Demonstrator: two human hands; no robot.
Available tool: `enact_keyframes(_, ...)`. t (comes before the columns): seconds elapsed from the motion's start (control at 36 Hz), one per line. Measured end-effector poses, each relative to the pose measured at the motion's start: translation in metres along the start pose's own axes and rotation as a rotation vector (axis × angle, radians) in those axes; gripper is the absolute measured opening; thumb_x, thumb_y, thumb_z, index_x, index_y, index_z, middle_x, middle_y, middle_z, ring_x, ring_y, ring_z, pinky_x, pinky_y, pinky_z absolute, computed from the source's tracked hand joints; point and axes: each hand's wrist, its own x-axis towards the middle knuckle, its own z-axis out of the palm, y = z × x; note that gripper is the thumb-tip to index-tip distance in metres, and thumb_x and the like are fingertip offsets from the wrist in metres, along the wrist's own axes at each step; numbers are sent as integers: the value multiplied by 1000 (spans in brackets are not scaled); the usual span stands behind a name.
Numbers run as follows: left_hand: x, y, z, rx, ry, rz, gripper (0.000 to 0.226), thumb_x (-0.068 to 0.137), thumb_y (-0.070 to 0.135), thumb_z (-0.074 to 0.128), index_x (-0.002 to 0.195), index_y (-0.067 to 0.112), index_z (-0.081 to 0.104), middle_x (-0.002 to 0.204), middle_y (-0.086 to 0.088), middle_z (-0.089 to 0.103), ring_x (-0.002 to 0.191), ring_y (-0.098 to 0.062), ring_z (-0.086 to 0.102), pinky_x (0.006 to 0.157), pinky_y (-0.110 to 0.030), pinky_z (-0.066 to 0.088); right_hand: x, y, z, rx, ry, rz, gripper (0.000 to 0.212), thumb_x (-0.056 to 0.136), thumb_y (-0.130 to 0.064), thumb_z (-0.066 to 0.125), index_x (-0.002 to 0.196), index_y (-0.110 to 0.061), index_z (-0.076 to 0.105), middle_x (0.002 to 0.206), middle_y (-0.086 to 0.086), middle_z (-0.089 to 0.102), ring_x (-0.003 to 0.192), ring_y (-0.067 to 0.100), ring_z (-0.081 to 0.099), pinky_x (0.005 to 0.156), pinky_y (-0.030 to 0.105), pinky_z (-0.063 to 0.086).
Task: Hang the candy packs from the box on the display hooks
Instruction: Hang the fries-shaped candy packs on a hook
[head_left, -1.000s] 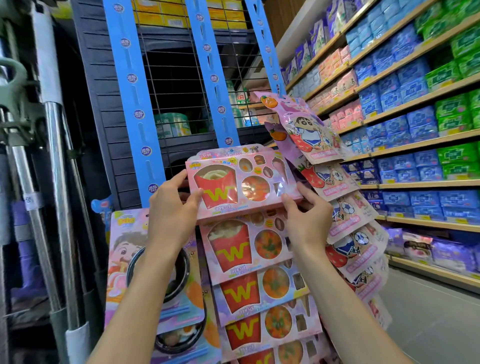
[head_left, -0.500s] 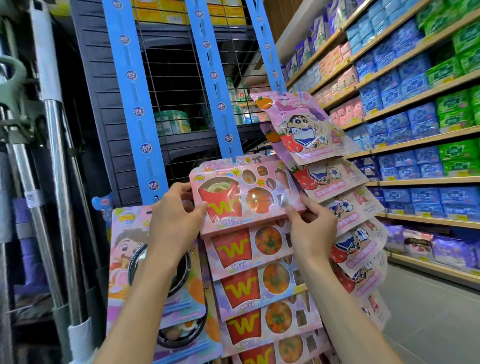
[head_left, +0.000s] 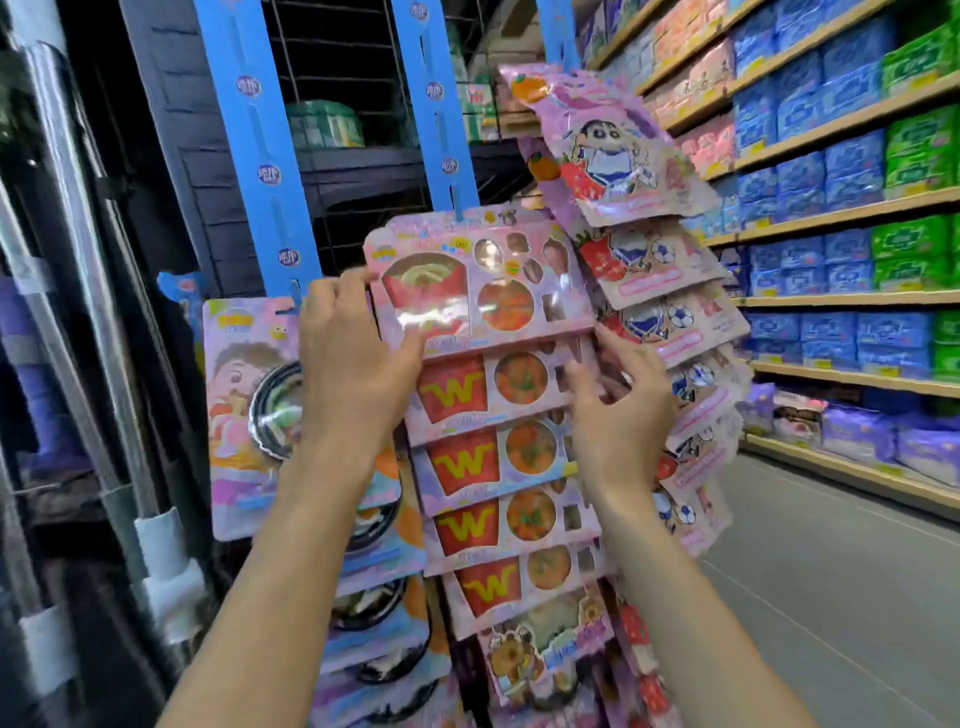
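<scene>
the top pack (head_left: 478, 280), pink with a red fries cup and round windows, sits at the head of a column on the middle blue strip (head_left: 434, 104), its upper edge right at the strip's lower end. whether it hangs on a hook there cannot be told. the left hand (head_left: 353, 364) grips the pack's left edge and lower left corner, thumb across the front, fingers curled behind. the right hand (head_left: 618, 410) is just below the pack's lower right corner, fingers (head_left: 587, 374) loosely spread and holding nothing; whether they touch the pack cannot be told. under the top pack, more packs (head_left: 488, 467) of the same kind overlap down the strip. right of the strip hangs a column of cartoon bags (head_left: 613, 150), fanned outward. left of it, on the left strip (head_left: 249, 130), hang bowl packs (head_left: 244, 395). store shelves (head_left: 831, 218) of blue and green goods run along the far right.
</scene>
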Motion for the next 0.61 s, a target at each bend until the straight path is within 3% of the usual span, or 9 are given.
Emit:
enact_keyframes(0.14, -64, 15, 15, -83, 213, 278, 17, 90, 14, 61, 102, 3, 64, 102, -14, 61, 95, -30, 57, 84, -29, 43, -32, 24, -33, -51, -129, 39, 16, 88, -17, 73, 104, -16, 76, 92, -5, 74, 85, 7, 70, 77, 24, 57)
enact_keyframes(0.22, -125, 12, 31, -142, 211, 402, 12, 89, 5, 57, 88, -3, 66, 89, -18, 62, 83, -36, 58, 74, -47, 49, -63, 50, -57, -90, -293, 162, 10, 85, -12, 75, 96, -11, 77, 86, 2, 75, 78, 12, 71, 72, 21, 54)
enact_keyframes(0.28, -167, 7, 43, -188, 168, 416, 10, 86, 1, 58, 85, -4, 66, 85, -18, 62, 82, -35, 57, 69, -47, 47, -83, 69, -74, -118, -384, 243, 8, 84, -8, 75, 93, -10, 76, 84, 6, 75, 79, 17, 73, 73, 23, 55)
enact_keyframes(0.44, -293, -14, 77, -282, -85, 203, 8, 88, 0, 58, 84, -2, 65, 82, -14, 61, 76, -33, 57, 67, -42, 46, -155, 127, -137, -316, -627, 438, 24, 87, -7, 73, 77, -28, 70, 75, -3, 73, 73, 12, 70, 75, 26, 57)
enact_keyframes(0.53, -352, -28, 89, -279, -263, 63, 7, 89, 4, 58, 88, 3, 64, 85, -9, 62, 78, -27, 56, 72, -38, 46, -193, 157, -169, -388, -718, 570, 11, 88, -4, 72, 85, -15, 73, 73, 2, 71, 68, 12, 68, 71, 28, 57)
enact_keyframes(0.61, -403, -43, 97, -254, -434, -46, 5, 90, 10, 58, 92, 10, 62, 85, -1, 59, 74, -13, 47, 71, -36, 45, -232, 180, -202, -438, -756, 723, 5, 89, 0, 69, 92, -2, 73, 72, 4, 68, 54, -1, 62, 59, 18, 53)
